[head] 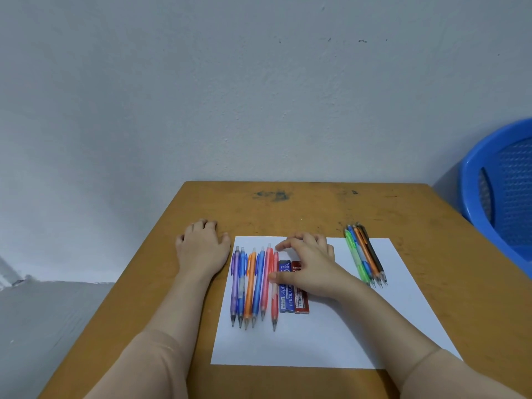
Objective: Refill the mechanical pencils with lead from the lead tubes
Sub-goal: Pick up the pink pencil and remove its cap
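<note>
Right hand (pixel 312 269) spread over lead tubes (pixel 293 295); thumb touches red pencil (pixel 275 295).

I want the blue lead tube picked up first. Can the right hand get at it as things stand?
Probably yes. The right hand already hovers over the blue lead tube, thumb beside it. The red pencil and the red lead tube flank it closely, so the grip may be tight.

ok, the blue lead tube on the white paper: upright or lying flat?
Lying flat: the blue lead tube rests lengthwise on the white paper, label up, beside the red tube.
</note>
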Demonstrator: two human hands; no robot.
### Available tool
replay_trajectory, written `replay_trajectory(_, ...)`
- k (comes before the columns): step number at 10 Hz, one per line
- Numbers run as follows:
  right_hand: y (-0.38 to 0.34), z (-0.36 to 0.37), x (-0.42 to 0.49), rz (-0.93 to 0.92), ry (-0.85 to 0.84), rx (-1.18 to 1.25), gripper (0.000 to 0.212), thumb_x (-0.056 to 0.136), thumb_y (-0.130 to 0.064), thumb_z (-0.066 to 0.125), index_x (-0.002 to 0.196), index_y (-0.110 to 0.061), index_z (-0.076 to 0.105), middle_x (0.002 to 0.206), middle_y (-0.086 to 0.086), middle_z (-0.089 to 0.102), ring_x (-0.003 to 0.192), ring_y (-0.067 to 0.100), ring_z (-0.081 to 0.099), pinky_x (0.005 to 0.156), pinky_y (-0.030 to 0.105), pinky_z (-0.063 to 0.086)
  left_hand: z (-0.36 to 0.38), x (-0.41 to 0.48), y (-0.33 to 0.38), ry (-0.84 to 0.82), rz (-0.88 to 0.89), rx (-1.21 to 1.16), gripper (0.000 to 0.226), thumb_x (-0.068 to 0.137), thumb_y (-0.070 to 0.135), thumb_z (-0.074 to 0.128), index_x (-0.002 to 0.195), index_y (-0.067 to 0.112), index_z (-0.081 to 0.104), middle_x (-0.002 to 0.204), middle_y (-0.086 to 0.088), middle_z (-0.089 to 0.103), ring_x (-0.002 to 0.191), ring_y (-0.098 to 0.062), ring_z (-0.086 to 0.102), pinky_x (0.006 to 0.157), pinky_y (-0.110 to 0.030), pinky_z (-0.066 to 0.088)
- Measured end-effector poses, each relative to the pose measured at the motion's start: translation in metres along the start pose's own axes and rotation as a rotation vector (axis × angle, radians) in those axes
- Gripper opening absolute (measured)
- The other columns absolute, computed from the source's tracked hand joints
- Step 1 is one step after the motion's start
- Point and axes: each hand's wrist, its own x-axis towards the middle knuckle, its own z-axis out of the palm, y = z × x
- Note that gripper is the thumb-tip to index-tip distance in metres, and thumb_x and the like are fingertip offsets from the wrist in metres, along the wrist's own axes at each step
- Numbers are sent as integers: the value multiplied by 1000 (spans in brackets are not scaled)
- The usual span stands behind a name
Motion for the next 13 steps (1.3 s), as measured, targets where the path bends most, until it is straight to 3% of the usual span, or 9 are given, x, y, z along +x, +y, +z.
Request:
replay_trajectory(3, -1, -4, -1, 10, -37, 6, 63, 77, -54, 68, 131, -32, 46, 144, -6, 27, 135, 15, 12, 109, 37, 16, -1, 0, 1, 4, 3, 1, 50, 97, 42, 39, 140, 18, 42, 147, -4, 39, 136, -21, 30, 111, -43, 21)
replay_trajectory(5, 0, -6, -2, 38, -51, 72, 60, 75, -49, 73, 127, -31, 47, 143, -7, 29, 133, 15, 17, 110, 38, 24, -1, -1, 2, 3, 4, 3, 50, 97, 42, 39, 140, 18, 42, 147, -4, 39, 136, -21, 30, 111, -43, 21)
replay_trajectory(6, -2, -9, -5, 119, -47, 324, 51, 73, -36, 78, 114, -37, 49, 129, -8, 30, 123, 17, 35, 93, 39, 51, -1, -1, 1, 3, 4, 4, 50, 97, 42, 38, 141, 18, 41, 147, -3, 39, 136, -21, 30, 111, -43, 21)
replay_trajectory(7, -3, -13, -9, 74, -35, 612, 43, 76, -19, 77, 109, -29, 50, 122, -3, 43, 99, 12, 60, 63, 22, 57, -1, -1, 1, 2, 2, 1, 50, 97, 43, 39, 141, 18, 41, 147, -3, 39, 136, -21, 31, 111, -43, 22)
replay_trajectory(8, -9, -20, -13, -32, -24, 714, 38, 81, -11, 72, 111, -19, 49, 99, 3, 66, 77, 0, 66, 57, 10, 48, -1, -2, 2, 3, 5, 6, 50, 97, 42, 38, 141, 18, 41, 147, -3, 39, 136, -21, 31, 111, -44, 23)
replay_trajectory(9, -14, -22, -18, -79, 1, 880, 34, 82, -5, 68, 108, -16, 51, 77, 6, 68, 75, 13, 69, 65, 27, 56, -2, -2, 2, 2, 3, 6, 50, 97, 42, 38, 141, 18, 41, 147, -3, 39, 136, -20, 31, 111, -43, 23)
replay_trajectory(10, -16, -22, -22, -107, 27, 971, 34, 80, -1, 67, 106, -18, 52, 75, 8, 69, 75, 20, 70, 68, 32, 58, -3, -2, 3, 0, -6, -20, 49, 97, 42, 40, 140, 19, 41, 146, -4, 39, 136, -20, 31, 111, -44, 22)
replay_trajectory(12, -14, -28, -24, -166, 226, 1067, 36, 79, 3, 67, 106, -16, 53, 70, 8, 67, 66, 19, 67, 58, 24, 52, -12, -8, 13, 127, 31, -179, 47, 95, 37, 49, 138, 19, 44, 138, -2, 48, 130, -18, 39, 109, -42, 27)
replay_trajectory(13, -12, -30, -22, -177, 378, 1072, 36, 81, 5, 65, 105, -17, 53, 72, 12, 65, 66, 19, 67, 59, 23, 51, -18, -15, 25, 243, 164, -259, 44, 95, 35, 50, 136, 20, 46, 134, 0, 51, 126, -15, 43, 106, -37, 30)
